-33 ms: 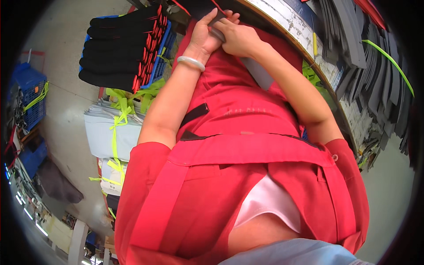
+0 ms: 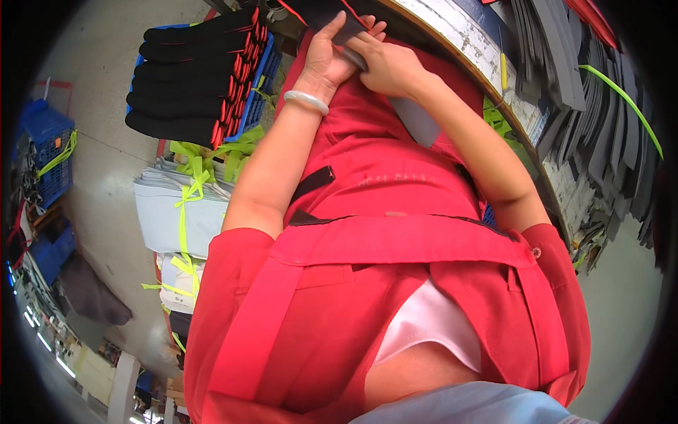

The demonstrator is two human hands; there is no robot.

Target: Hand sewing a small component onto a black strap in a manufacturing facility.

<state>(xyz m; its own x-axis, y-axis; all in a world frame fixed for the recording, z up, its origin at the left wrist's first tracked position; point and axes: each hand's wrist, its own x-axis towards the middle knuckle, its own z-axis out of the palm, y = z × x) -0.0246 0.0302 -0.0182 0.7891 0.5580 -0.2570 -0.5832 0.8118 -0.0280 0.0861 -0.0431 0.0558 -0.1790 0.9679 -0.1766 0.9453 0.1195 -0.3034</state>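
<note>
Above my lap, both hands meet on a black fabric piece point(image 2: 339, 20) with red edging, which runs out at the top of the view. My left hand point(image 2: 329, 62), a pale bangle point(image 2: 306, 102) at its wrist, lies palm up with its thumb along the fabric. My right hand point(image 2: 390, 65) comes across from the right, its fingers closed on the fabric's near end. A small grey edge point(image 2: 354, 58) shows between the hands; what it belongs to I cannot tell. Below my right wrist a grey flat piece point(image 2: 415, 119) rests over my red apron point(image 2: 381, 155).
At the left, a blue crate point(image 2: 263, 85) holds stacked black pieces point(image 2: 191, 78) with red edges. Beneath are pale sheets point(image 2: 176, 212) tied with yellow-green strips. To the right runs a worn bench edge point(image 2: 466, 42), with bundled grey strips point(image 2: 600, 127) beyond. Another blue crate point(image 2: 49, 141) stands far left.
My right hand has shifted slightly right and toward me. A little more of the black fabric shows between the hands.
</note>
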